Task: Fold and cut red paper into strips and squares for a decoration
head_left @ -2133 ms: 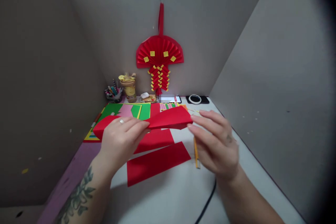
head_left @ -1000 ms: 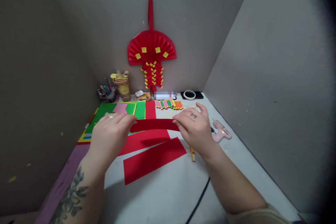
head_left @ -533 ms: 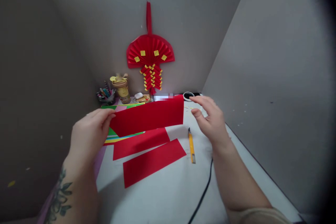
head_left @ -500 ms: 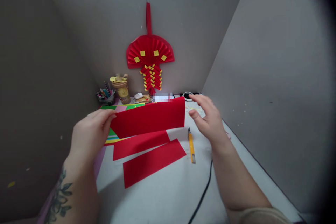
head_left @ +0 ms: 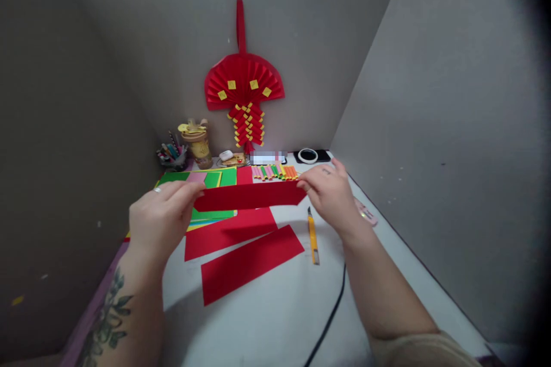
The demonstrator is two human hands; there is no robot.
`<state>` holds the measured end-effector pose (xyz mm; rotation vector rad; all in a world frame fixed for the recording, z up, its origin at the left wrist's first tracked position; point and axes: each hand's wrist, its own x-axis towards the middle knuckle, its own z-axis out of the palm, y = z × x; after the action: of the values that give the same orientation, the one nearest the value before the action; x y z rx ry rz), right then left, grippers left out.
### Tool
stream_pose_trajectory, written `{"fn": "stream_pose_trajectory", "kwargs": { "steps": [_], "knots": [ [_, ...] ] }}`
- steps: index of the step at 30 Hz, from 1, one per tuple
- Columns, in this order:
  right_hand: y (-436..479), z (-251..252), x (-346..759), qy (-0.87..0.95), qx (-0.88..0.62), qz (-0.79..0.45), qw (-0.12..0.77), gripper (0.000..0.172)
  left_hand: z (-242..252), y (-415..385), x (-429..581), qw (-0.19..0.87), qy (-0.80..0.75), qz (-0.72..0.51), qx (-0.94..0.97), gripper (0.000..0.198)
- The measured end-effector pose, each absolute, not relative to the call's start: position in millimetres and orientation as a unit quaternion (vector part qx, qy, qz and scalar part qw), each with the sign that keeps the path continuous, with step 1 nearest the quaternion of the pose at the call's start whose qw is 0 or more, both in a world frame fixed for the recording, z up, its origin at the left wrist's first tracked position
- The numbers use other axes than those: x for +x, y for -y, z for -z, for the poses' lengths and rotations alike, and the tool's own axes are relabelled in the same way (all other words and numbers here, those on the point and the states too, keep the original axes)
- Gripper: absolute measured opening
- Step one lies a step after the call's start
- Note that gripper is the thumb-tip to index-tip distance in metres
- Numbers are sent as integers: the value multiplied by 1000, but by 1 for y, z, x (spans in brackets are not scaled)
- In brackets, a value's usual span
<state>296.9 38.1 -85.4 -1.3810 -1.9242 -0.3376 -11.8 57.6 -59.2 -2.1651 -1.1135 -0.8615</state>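
Spanning btwn L fingers [head_left: 191, 189] & R fingers [head_left: 310, 184], red strip [head_left: 249, 197] pinched nr ends

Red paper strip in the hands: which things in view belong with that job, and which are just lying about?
Likely part of it:
red paper strip, held by left hand and right hand
two flat red strips
yellow cutter

Probably just lying about:
cup
pen holder
small white case

I look out from the head camera, forward and down across the table [head_left: 258, 321] to the back wall [head_left: 310, 69]. The left hand [head_left: 166, 212] and right hand [head_left: 329, 198] show close, from behind and above; the fan [head_left: 244, 83] hangs farther off, above centre. My right edge darkens.
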Motion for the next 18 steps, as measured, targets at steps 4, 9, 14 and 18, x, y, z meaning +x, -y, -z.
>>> {"fn": "stream_pose_trajectory", "kwargs": {
  "steps": [4,9,14,18],
  "knots": [
    [-43,83,334,698,-563,133,422,16,57,-64,-25,224,448,333,-799,19],
    [-42,82,338,693,-527,64,488,14,57,-71,-32,171,474,352,-789,20],
    [-38,81,319,760,-402,-48,509,44,61,-75,-32,96,476,334,-808,25],
    [-34,80,320,789,-347,-73,501,31,62,-79,-31,-18,492,337,-802,29]
  ]
}}
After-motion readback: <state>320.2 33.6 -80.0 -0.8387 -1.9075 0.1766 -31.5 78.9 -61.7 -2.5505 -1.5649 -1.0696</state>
